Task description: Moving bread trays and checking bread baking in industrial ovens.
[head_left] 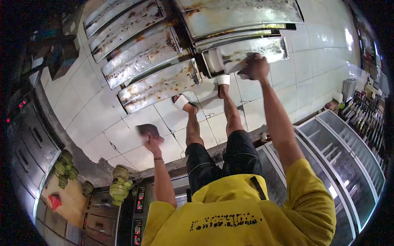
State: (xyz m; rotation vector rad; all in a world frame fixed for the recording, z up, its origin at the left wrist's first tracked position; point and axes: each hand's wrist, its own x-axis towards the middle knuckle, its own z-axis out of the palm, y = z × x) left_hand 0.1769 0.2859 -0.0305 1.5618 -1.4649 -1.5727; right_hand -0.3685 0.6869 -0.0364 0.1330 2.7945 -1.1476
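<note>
Out to the left, my left hand (153, 143) is closed on a dark pad (144, 129), blurred by motion; I cannot make out its exact kind. My right hand (260, 67) grips another dark pad (245, 74) and is over the long metal tin (266, 48) at the far right; whether it touches the tin I cannot tell. A pale block (213, 61) shows at that tin's left end. Just left of it lies a stained, long metal tin (160, 86), the nearest of several in a row.
A wide metal sheet or lid (242, 16) lies beyond the right tin. White floor tiles (135, 123) surround my sandalled feet. Green gas cylinders (119, 192) stand at lower left, beside metal ovens (30, 143) with red lights. A glass-panelled cabinet (328, 147) lies at right.
</note>
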